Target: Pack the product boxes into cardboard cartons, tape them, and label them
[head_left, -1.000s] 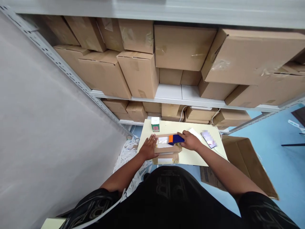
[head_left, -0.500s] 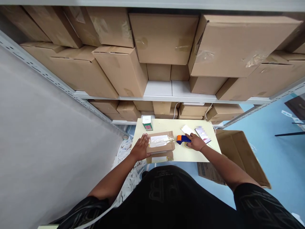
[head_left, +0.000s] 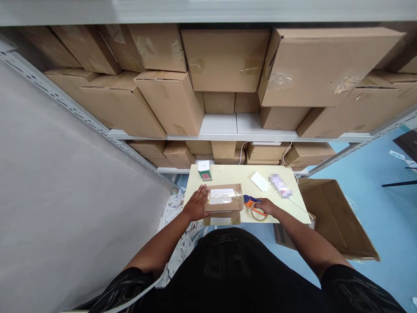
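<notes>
The left hand (head_left: 197,203) covers one end of the box (head_left: 228,208) beside it; print on that box's label (head_left: 220,194), under shiny tape, is too small to read. The right hand (head_left: 267,206) hides part of the tape dispenser's (head_left: 250,201) grip. Beyond the right hand, the phone (head_left: 280,186) is blurred into squares. Beyond the left hand, lettering on the small white-and-green box (head_left: 204,170) cannot be read. Far right of the right hand, the picture's edge cuts off a dark object (head_left: 408,145).
</notes>
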`<state>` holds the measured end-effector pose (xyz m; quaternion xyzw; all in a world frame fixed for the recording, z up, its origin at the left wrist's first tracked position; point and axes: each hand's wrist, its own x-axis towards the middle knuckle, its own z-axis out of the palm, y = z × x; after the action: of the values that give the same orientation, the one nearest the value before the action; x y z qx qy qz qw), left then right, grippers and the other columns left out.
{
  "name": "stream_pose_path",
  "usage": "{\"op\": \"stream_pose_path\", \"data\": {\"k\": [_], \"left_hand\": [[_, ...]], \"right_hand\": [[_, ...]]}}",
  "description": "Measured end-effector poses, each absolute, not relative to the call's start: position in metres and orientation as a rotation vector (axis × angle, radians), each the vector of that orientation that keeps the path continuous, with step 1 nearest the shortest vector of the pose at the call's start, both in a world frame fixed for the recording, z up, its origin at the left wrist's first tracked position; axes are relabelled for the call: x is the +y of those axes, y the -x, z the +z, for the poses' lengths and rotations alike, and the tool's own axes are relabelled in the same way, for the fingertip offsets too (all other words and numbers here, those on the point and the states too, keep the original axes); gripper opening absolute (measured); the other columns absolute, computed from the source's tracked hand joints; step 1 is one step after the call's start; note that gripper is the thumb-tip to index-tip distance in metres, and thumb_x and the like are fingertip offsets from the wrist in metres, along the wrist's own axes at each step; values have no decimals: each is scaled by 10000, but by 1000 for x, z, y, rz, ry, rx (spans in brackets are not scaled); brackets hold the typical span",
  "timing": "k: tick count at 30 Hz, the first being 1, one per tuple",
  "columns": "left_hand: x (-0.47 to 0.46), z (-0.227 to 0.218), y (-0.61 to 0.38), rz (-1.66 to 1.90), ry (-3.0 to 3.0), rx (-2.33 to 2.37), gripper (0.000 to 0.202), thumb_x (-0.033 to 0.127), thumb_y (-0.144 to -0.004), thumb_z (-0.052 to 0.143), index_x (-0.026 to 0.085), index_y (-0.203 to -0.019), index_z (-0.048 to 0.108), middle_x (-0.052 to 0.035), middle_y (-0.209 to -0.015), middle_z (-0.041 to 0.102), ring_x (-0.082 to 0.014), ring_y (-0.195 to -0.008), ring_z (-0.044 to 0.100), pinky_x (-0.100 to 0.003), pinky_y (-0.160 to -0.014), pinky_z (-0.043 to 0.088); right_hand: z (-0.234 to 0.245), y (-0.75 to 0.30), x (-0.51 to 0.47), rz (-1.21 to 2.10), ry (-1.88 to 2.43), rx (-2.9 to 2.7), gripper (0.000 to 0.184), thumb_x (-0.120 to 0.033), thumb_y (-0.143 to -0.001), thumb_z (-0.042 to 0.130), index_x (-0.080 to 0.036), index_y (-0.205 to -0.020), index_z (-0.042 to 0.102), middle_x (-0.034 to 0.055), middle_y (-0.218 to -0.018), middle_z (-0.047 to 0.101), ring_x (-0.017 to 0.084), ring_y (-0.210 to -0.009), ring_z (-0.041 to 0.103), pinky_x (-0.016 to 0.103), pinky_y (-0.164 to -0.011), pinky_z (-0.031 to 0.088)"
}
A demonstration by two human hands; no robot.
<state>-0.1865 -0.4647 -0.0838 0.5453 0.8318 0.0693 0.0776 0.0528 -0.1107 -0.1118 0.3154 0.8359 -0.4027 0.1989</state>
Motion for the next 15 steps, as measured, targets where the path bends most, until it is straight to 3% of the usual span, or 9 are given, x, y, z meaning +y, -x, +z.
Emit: {"op": "stream_pose_path", "data": {"k": [4,7,12,15], "left_hand": [[-463,-79,189,177,-1664,2457,1197,642,-734,731,66,-1640,202,-247,-1723,99,-400,-1604,63,-547,-1260,214],[-463,-77,191,167,-1678,2441,1188,650,-739,727,76,-1643,212,-241,-1724,104,-401,-1603,75,-541,-1260,212],[-461,-80,194,171,-1695,2430,1213,654,-721,738,89,-1651,201,-227,-1729,90,-403,-1603,69,-541,-1267,197],[-460,-83,195,189,-1697,2425,1209,654,-726,730,105,-1655,187,-217,-1732,93,-406,-1604,61,-550,-1267,190]], "right_hand": [[-96,-68,-113,-902,-794,2597,681,-373,-855,643,-142,-1490,556,142,-1212,705,283,-1084,681,381,-972,512],[-78,-80,-100,-606,-528,2805,753,-381,-882,614,-135,-1573,445,166,-1252,642,291,-1107,648,394,-1015,478],[-45,-75,-73,-368,-189,2905,719,-373,-905,597,-171,-1578,446,160,-1211,619,304,-1088,603,411,-980,475],[-40,-57,-75,-285,-15,2917,629,-349,-888,638,-202,-1494,558,160,-1202,639,311,-1070,591,425,-951,472]]}}
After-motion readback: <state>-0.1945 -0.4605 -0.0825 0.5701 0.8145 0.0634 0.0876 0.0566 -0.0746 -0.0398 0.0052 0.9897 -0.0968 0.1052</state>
